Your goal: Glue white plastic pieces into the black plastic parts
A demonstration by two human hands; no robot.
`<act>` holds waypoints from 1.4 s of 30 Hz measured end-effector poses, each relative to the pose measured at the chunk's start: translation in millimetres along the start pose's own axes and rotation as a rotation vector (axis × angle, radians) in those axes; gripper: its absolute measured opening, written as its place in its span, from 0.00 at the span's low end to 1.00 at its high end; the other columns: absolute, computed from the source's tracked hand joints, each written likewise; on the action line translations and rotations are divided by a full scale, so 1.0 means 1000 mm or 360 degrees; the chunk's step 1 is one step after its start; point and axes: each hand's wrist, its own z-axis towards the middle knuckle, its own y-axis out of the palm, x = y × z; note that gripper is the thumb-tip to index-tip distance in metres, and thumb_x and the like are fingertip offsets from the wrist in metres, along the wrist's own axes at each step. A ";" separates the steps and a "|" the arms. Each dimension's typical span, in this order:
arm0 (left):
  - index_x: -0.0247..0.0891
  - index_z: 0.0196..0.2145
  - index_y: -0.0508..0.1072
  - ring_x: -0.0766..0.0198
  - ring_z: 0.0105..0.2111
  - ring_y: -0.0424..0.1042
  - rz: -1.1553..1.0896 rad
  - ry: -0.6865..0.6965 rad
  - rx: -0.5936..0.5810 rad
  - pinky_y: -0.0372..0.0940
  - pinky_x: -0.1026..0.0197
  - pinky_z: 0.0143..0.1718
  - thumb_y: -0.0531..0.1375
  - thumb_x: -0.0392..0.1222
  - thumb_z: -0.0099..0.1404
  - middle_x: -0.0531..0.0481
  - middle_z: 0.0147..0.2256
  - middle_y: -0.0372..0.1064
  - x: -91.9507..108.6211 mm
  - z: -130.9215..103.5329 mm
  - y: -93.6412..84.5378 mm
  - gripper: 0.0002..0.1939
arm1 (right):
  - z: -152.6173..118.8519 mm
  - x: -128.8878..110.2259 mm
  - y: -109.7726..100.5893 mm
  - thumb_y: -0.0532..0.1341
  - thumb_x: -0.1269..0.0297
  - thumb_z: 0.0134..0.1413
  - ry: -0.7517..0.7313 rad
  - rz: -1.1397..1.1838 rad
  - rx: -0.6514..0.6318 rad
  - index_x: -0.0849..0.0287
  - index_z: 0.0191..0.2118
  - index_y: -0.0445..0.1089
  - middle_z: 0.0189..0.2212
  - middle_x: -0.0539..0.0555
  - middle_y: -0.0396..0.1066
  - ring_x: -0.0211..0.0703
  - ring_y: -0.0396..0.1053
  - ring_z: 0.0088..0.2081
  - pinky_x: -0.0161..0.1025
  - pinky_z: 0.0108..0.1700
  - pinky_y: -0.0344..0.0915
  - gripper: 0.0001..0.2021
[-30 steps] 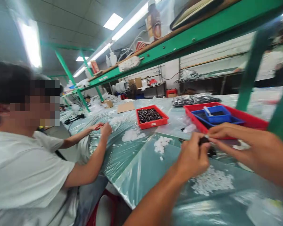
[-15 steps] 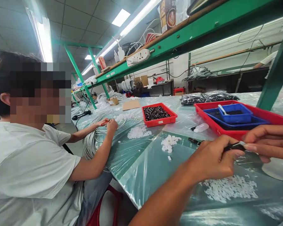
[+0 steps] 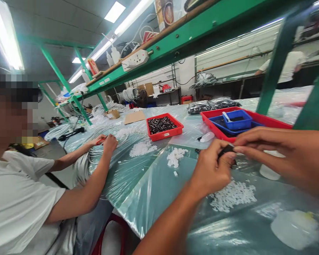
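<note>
My left hand [image 3: 211,166] is closed around a small black plastic part [image 3: 225,151], one end of it sticking out between thumb and forefinger. Fingertips of my right hand [image 3: 279,148] pinch at that end, where a tiny white piece [image 3: 231,144] shows; its exact shape is hidden. Below my hands a heap of small white pieces [image 3: 232,196] lies on the plastic-covered table [image 3: 159,198]. Left of them is a pile of larger white plastic pieces [image 3: 176,157]. A black item [image 3: 197,151] lies partly behind my left hand.
A red tray [image 3: 166,134] holds many black parts. Blue trays [image 3: 238,124] sit in a larger red tray [image 3: 271,122]. Nearby are a small squeeze bottle [image 3: 207,137] and a translucent bottle [image 3: 295,228]. A co-worker [image 3: 23,191] handles grey cable at left. A green shelf frame [image 3: 191,39] spans above.
The view has turned right, so most things sit further left. My hands stay together at the black part. The translucent bottle at lower right has come into view.
</note>
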 end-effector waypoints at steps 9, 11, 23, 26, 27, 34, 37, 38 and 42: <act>0.41 0.40 0.64 0.71 0.21 0.52 -0.0267 -0.0081 0.0066 0.52 0.67 0.21 0.54 0.56 0.73 0.58 0.25 0.55 -0.008 -0.005 0.003 0.15 | 0.006 -0.027 -0.002 0.60 0.64 0.62 -0.0028 0.0356 -0.0256 0.55 0.37 0.75 0.37 0.53 0.77 0.44 0.74 0.37 0.41 0.38 0.70 0.07; 0.41 0.39 0.64 0.70 0.20 0.52 -0.0298 -0.0097 0.0088 0.52 0.68 0.19 0.55 0.57 0.72 0.59 0.25 0.53 -0.012 -0.002 0.003 0.16 | 0.007 -0.016 -0.003 0.60 0.64 0.62 0.0076 0.0546 -0.0423 0.55 0.43 0.75 0.42 0.54 0.77 0.44 0.75 0.40 0.40 0.40 0.72 0.08; 0.40 0.21 0.57 0.71 0.19 0.48 0.0059 -0.0337 0.0089 0.44 0.66 0.21 0.60 0.54 0.65 0.60 0.18 0.48 -0.036 -0.004 0.006 0.22 | -0.028 0.046 0.020 0.59 0.82 0.42 0.0370 -0.0400 -0.1499 0.60 0.29 0.75 0.27 0.52 0.72 0.39 0.66 0.26 0.35 0.25 0.50 0.12; 0.41 0.21 0.56 0.71 0.18 0.46 0.0003 -0.0389 0.0117 0.44 0.66 0.20 0.59 0.54 0.64 0.61 0.17 0.46 -0.040 -0.003 0.005 0.22 | -0.031 0.048 0.022 0.60 0.79 0.41 0.0384 -0.0469 -0.1578 0.60 0.29 0.75 0.30 0.55 0.74 0.41 0.68 0.27 0.36 0.25 0.51 0.10; 0.41 0.22 0.56 0.71 0.17 0.46 -0.0005 -0.0395 0.0117 0.44 0.67 0.20 0.59 0.54 0.64 0.61 0.17 0.45 -0.042 -0.003 0.005 0.22 | -0.031 0.050 0.024 0.60 0.79 0.42 0.0394 -0.0476 -0.1604 0.61 0.29 0.76 0.31 0.55 0.74 0.41 0.68 0.28 0.36 0.26 0.52 0.09; 0.42 0.23 0.55 0.73 0.15 0.43 -0.0156 -0.0439 0.0080 0.43 0.68 0.17 0.59 0.59 0.65 0.63 0.16 0.43 -0.037 -0.004 0.009 0.24 | -0.036 0.063 0.028 0.63 0.75 0.54 0.0386 -0.0434 -0.1647 0.62 0.38 0.75 0.40 0.55 0.74 0.40 0.69 0.35 0.35 0.35 0.61 0.06; 0.41 0.24 0.57 0.74 0.16 0.41 -0.0366 -0.0503 0.0081 0.41 0.69 0.16 0.58 0.61 0.65 0.63 0.17 0.42 -0.033 -0.004 0.010 0.24 | -0.036 0.062 0.027 0.61 0.75 0.58 0.0379 -0.0475 -0.1630 0.63 0.40 0.75 0.40 0.56 0.73 0.41 0.70 0.36 0.36 0.36 0.63 0.06; 0.41 0.25 0.58 0.73 0.16 0.41 -0.0426 -0.0518 0.0061 0.41 0.70 0.16 0.57 0.61 0.66 0.63 0.17 0.43 -0.033 -0.004 0.011 0.23 | -0.035 0.061 0.027 0.61 0.74 0.59 0.0379 -0.0488 -0.1632 0.64 0.39 0.75 0.39 0.55 0.73 0.41 0.70 0.36 0.37 0.36 0.63 0.05; 0.41 0.30 0.60 0.71 0.17 0.42 -0.0587 -0.0505 -0.0051 0.44 0.70 0.16 0.54 0.58 0.67 0.62 0.18 0.45 -0.034 -0.004 0.011 0.19 | -0.033 0.060 0.027 0.61 0.74 0.61 0.0367 -0.0501 -0.1658 0.64 0.38 0.74 0.37 0.54 0.73 0.39 0.69 0.33 0.36 0.35 0.64 0.04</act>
